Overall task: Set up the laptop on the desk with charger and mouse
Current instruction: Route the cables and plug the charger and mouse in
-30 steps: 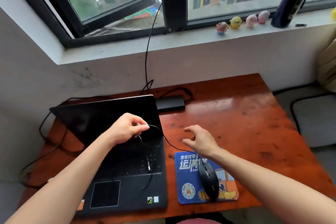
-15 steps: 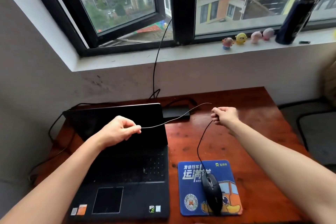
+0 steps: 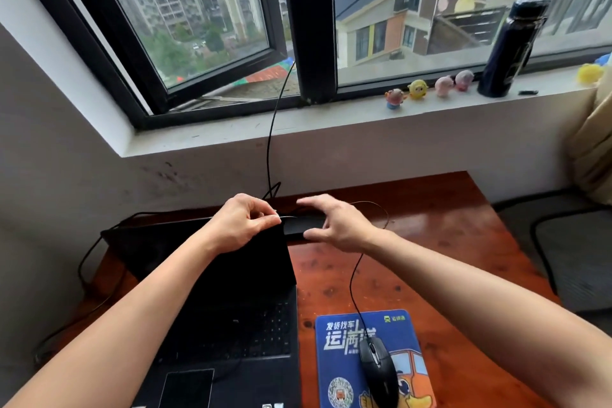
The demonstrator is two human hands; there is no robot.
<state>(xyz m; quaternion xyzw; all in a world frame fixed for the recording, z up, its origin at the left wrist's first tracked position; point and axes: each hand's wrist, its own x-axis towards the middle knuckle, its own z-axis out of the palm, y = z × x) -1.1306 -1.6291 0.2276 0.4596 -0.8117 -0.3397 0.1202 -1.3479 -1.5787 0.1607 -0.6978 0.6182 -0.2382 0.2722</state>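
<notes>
The left hand's [image 3: 245,223] grip pinches the mouse cable [image 3: 351,285]; the right hand's [image 3: 337,225] grip is released. The mouse [image 3: 379,371] lies lengthwise near-to-far, nose pointing far, on a reddish worktop [image 3: 430,258] below a window [image 3: 308,26].

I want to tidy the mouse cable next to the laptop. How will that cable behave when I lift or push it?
Probably floppy: the mouse cable runs in loose curves from the left hand, which pinches it, down to the mouse. It is likely very light, since a fingertip pinch carries it. Pushing would likely just bend it.
</notes>
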